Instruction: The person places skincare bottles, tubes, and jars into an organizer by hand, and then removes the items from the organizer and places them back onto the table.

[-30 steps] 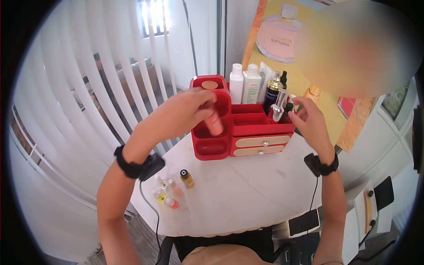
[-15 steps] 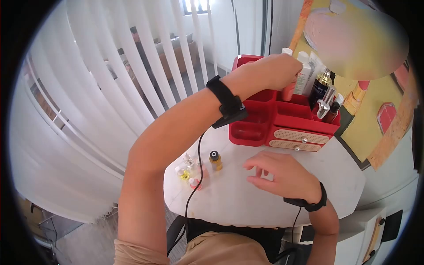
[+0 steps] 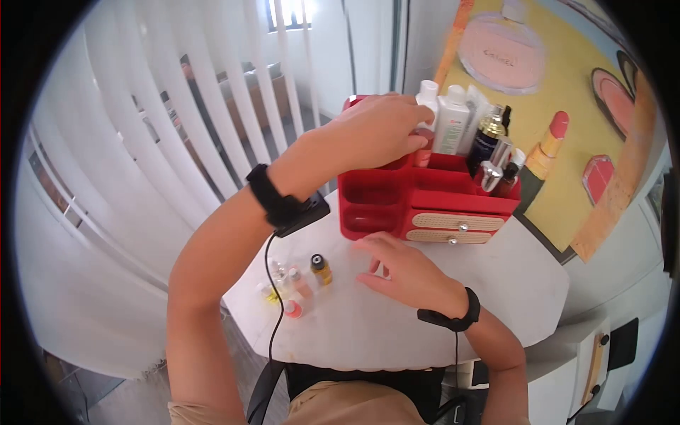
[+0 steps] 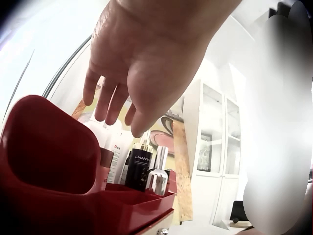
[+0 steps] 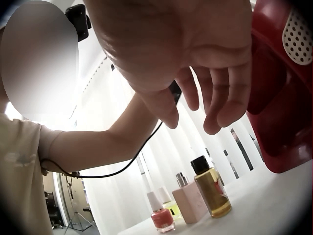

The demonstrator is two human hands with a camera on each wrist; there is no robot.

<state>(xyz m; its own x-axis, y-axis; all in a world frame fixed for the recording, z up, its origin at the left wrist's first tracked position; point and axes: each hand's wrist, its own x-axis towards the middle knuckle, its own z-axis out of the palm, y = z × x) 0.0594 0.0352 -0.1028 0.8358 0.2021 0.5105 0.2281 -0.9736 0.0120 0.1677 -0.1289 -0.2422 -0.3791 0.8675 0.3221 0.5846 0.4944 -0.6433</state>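
Before a smooth red organizer (image 3: pixel 368 228) with rounded wells and mesh-textured drawer fronts (image 3: pixel 459 222), the right hand (image 3: pixel 411 275) hovers, fingers loosely bent. Over the organizer's back, the left hand (image 3: pixel 368 133), fingers loosely extended, partly hides a pink bottle (image 4: pixel 104 171) standing there, base hidden; contact is unclear. Small glass bottles (image 5: pixel 212 193), nearer than the organizer, overlap.
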